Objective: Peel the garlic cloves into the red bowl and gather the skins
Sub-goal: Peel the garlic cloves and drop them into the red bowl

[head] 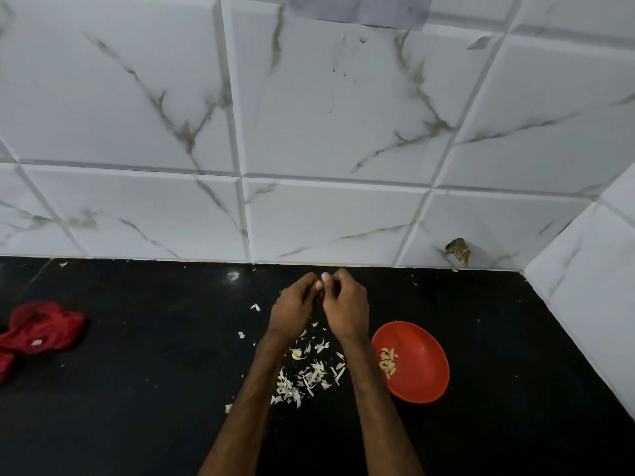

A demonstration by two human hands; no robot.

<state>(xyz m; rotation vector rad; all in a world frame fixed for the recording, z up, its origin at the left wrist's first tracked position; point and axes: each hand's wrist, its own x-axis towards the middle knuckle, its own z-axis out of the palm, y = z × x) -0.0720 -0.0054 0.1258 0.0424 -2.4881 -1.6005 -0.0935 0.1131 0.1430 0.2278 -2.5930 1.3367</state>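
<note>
a marbled white tiled wall (pixel 309 132) rises beyond the hands, and the black surface (pixel 137 389) lies under them. far left of the left hand (pixel 293 309) sits a red mesh cloth (pixel 41 328); its white tag is unreadable. the red bowl (pixel 422 372) sits just right of the right hand (pixel 347 312) and holds peeled cloves (pixel 388 362). papery skins (pixel 309 372) are scattered between the forearms; they look featherlight and best swept together. both hands curl fingertip to fingertip, seemingly pinching a hidden clove. it is probably firm and slippery, so hold it by its ends.

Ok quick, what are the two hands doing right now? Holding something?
Left hand: fingers curled; whether it holds anything cannot be told.
Right hand: fingers curled against the left; anything held is hidden.
</note>
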